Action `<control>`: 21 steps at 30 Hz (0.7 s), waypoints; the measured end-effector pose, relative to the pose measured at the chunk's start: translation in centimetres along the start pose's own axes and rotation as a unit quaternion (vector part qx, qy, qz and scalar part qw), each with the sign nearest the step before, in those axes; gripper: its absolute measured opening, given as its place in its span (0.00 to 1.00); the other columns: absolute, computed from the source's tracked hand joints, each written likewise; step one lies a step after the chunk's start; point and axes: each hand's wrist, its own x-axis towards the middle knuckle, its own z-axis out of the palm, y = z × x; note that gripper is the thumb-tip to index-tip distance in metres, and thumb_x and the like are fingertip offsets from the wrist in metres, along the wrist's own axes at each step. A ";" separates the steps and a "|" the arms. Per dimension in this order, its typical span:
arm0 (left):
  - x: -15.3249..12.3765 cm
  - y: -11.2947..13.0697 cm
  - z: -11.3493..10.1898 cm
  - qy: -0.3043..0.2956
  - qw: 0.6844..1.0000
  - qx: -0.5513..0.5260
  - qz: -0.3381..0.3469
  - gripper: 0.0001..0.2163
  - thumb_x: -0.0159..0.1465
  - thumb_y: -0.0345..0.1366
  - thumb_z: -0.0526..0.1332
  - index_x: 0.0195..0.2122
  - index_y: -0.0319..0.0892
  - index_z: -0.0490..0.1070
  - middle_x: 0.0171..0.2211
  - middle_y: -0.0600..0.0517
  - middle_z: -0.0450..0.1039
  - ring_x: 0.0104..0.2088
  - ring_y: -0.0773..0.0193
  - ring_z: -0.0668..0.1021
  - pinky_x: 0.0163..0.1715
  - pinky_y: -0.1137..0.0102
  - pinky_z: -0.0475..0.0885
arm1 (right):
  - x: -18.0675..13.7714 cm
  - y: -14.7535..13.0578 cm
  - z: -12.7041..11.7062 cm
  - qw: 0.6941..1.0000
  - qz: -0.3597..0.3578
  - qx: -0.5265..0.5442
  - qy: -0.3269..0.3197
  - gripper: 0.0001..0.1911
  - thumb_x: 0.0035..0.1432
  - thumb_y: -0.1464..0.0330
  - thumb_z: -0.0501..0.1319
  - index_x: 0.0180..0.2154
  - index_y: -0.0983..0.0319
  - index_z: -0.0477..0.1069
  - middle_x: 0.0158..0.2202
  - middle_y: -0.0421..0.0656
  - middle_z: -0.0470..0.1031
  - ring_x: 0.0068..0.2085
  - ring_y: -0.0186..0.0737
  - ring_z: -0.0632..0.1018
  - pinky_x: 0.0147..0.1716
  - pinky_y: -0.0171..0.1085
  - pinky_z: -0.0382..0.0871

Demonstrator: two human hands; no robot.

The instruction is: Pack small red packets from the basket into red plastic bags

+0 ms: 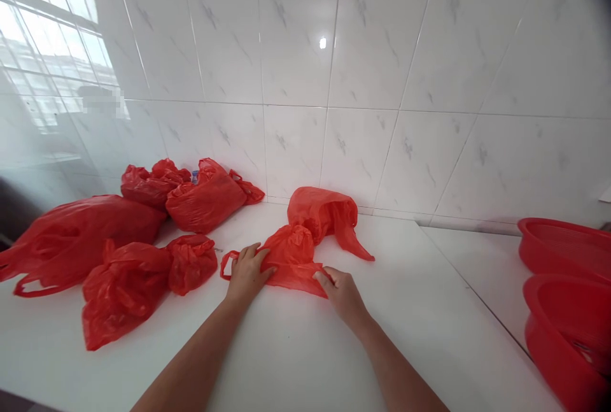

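1. The red plastic bag (292, 258) lies on the white tabletop (305, 342), directly under and between both sets of fingers. Its bunched top rises just beyond them, and a loop handle sticks out beside the left hand.
2. The left hand (247, 272) rests flat on the bag's left part, fingers (252, 253) spread and pressing the plastic down rather than pinching it.
3. The right hand (344, 291) sits at the bag's right edge. Its fingers (322, 279) are drawn together on the film, seemingly nipping the hem, though the pinch itself is hard to make out.
4. By the look of it, the step in hand is flattening or opening this bag. The next move would call for a firm hold on thin, slippery film and on both edges at once.
5. Just beyond the fingers lies a second red bag (324, 211), touching the first near the wall. Well to the left of the fingers sits a cluster of filled red bags (124, 246).
6. Far to the right of the fingers, two red basins (568, 284) are cut off by the frame edge.
7. What any bag holds cannot be seen; a small blue item among the far left bags is too small to tell. A patch on the tiled wall (334, 81) is blurred.
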 end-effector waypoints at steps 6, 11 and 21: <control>-1.2 1.8 -1.6 -0.009 0.998 -0.068 0.017 0.14 0.62 0.31 0.47 0.40 0.47 0.71 0.42 0.52 0.73 0.40 0.63 0.75 0.38 0.70 0.68 | -0.4 -0.7 -3.8 0.973 0.074 0.090 0.197 0.18 0.60 0.55 0.50 0.27 0.61 0.65 0.22 0.36 0.62 0.24 0.33 0.63 0.23 0.32 0.58; -2.3 5.5 -2.2 -0.009 0.977 -0.210 -0.033 0.11 0.62 0.37 0.48 0.32 0.46 0.70 0.26 0.56 0.72 0.25 0.66 0.72 0.24 0.73 0.65 | -0.9 -2.8 -4.7 0.892 -0.038 -0.154 0.424 0.17 0.56 0.64 0.57 0.47 0.63 0.66 0.48 0.53 0.66 0.48 0.51 0.68 0.45 0.49 0.61; -3.6 7.4 -2.5 -0.043 0.932 -0.353 0.065 0.11 0.59 0.28 0.49 0.34 0.43 0.70 0.27 0.56 0.71 0.27 0.69 0.71 0.28 0.75 0.66 | -1.4 -4.4 2.3 0.966 -0.171 -0.122 0.153 0.13 0.59 0.75 0.49 0.35 0.63 0.72 0.27 0.43 0.72 0.30 0.38 0.72 0.30 0.37 0.66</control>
